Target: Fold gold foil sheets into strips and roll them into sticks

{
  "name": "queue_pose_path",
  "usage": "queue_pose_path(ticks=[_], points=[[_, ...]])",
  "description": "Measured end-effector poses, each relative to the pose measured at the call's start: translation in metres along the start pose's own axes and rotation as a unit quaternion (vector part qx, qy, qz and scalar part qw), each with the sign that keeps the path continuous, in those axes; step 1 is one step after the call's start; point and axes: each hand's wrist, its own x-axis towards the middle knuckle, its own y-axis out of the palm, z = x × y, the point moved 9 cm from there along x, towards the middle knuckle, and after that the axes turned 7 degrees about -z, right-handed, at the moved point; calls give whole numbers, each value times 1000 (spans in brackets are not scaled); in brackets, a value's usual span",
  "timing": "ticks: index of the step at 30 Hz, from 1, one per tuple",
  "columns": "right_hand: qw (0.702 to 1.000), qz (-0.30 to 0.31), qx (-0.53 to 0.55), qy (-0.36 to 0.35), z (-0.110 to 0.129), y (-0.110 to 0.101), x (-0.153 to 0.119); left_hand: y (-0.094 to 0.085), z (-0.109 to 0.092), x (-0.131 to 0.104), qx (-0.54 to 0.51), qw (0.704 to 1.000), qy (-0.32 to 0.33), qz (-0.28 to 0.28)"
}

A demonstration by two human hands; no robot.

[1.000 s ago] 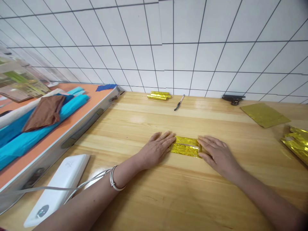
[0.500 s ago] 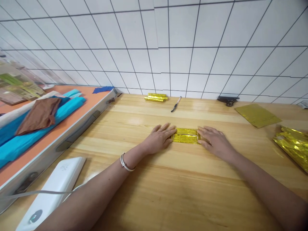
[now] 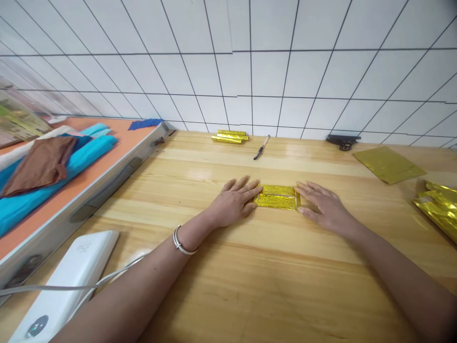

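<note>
A small folded piece of gold foil paper (image 3: 276, 202) lies flat on the wooden table, with a seam running along its middle. My left hand (image 3: 233, 200) rests palm down, fingers spread, its fingertips on the paper's left end. At the right end my right hand (image 3: 323, 205) lies flat too, fingers stretched out and touching the edge. Neither hand grips anything. Beyond the hands, by the wall, are a few rolled gold foil pieces (image 3: 230, 137) and a black-and-clear pen (image 3: 262, 147).
To the right are a flat gold sheet (image 3: 389, 164), a shiny gold foil bundle (image 3: 437, 205) and a black clip-like object (image 3: 343, 142). On the left, a white power bank (image 3: 71, 281) with cables lies below an orange surface (image 3: 103, 162) holding blue and brown folded paper (image 3: 41, 162).
The view has tilted and shifted slightly. My right thumb and fingers have eased outward, showing more of the gold paper's right end; my left hand stays on its left end.
</note>
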Motion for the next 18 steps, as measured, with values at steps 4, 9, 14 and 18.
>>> queue_pose_path(ticks=[4,9,14,18], points=[[1000,8,0,7,-2,3,1,2,2,0,-7,1000,-1,6],[1000,-8,-15,-2,1,3,0,1,2,0,-9,1000,1,-11],[998,-54,-18,-9,7,-7,-5,-5,-2,-1,-9,999,18,-30],[995,-94,-17,-36,15,-13,-9,-11,-6,-2,-25,998,25,-54]])
